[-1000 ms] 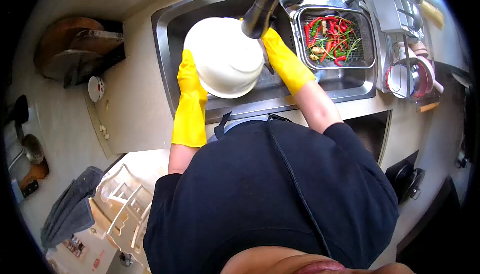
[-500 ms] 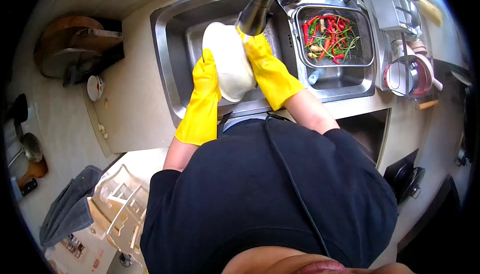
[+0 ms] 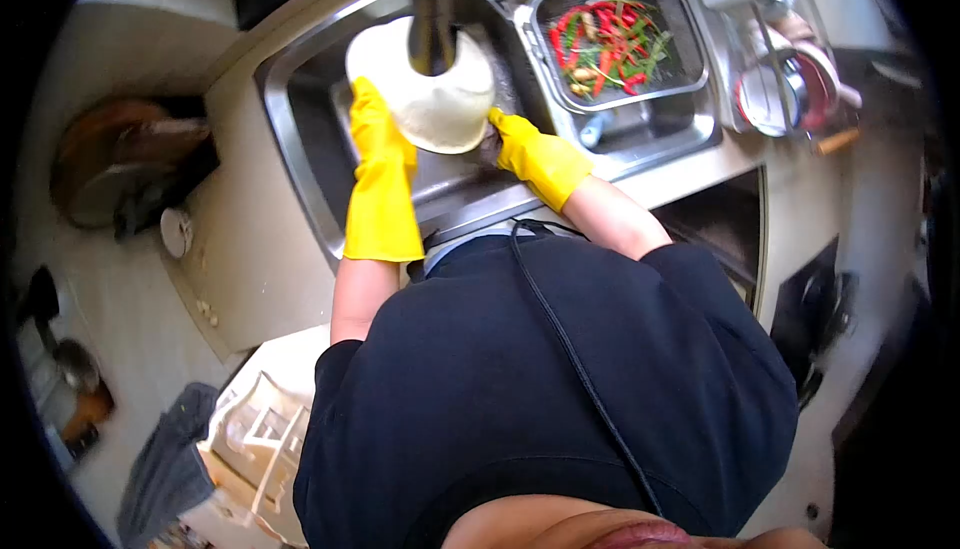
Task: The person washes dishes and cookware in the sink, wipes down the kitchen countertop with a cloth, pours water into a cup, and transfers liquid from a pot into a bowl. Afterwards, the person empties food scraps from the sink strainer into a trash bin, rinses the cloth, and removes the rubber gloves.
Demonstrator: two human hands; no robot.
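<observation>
A white bowl [image 3: 440, 114] is tilted over the large sink basin [image 3: 310, 139], partly hidden behind the dark faucet [image 3: 432, 9]. My left hand [image 3: 380, 149], in a yellow rubber glove, grips the bowl's left side. By the bowl's lower right edge, my right hand [image 3: 538, 157], gloved the same way, has its fingers curled. A small greyish thing shows at those fingertips, too blurred to name. Whether the right fingers touch the bowl is unclear.
A mesh basket [image 3: 690, 79] of red chillies [image 3: 605, 49] and green stalks sits over the smaller basin. Right of it stands a rack with cups and a pan [image 3: 820, 84]. A small bowl [image 3: 177, 233] and a round wooden board [image 3: 100, 149] lie leftward.
The bowl has turned and moved up under the faucet. My right hand has slid down from its upper right side to its lower edge. The camera view has shifted and tilted.
</observation>
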